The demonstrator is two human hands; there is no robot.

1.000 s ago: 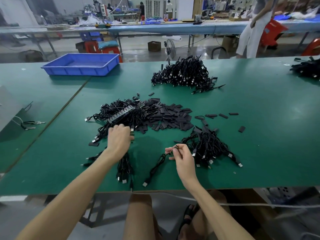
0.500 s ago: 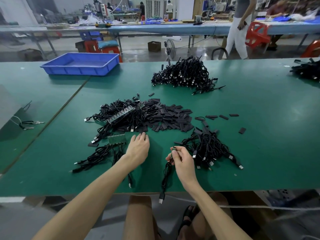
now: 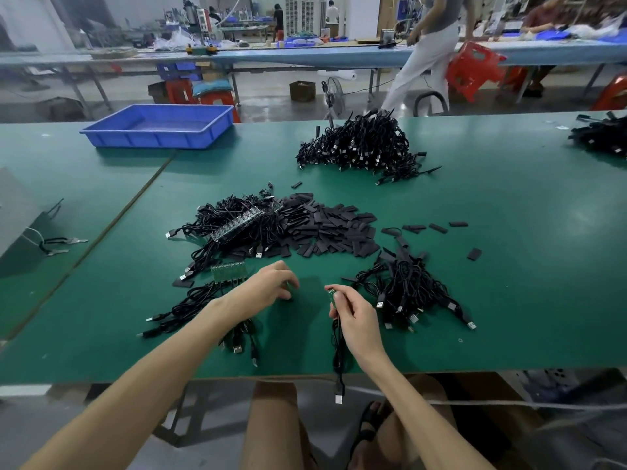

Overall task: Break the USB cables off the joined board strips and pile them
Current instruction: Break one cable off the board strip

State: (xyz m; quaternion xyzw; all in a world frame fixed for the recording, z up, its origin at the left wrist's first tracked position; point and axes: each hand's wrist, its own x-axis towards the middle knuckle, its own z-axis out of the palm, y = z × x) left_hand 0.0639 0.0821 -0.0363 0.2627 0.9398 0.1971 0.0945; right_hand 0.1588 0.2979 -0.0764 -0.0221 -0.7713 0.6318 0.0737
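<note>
Right hand (image 3: 356,315) pinching USB cable (image 3: 337,351), dangling below

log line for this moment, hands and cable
right hand: pinches cable by board end, plug hangs off table edge | left hand: curled beside board strip, grip unclear

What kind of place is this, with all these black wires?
Most likely a factory assembly workshop. Big heaps of USB cables lie on a long green workbench, green board strips wait to be snapped apart, and more long benches with machines stand behind.
</note>
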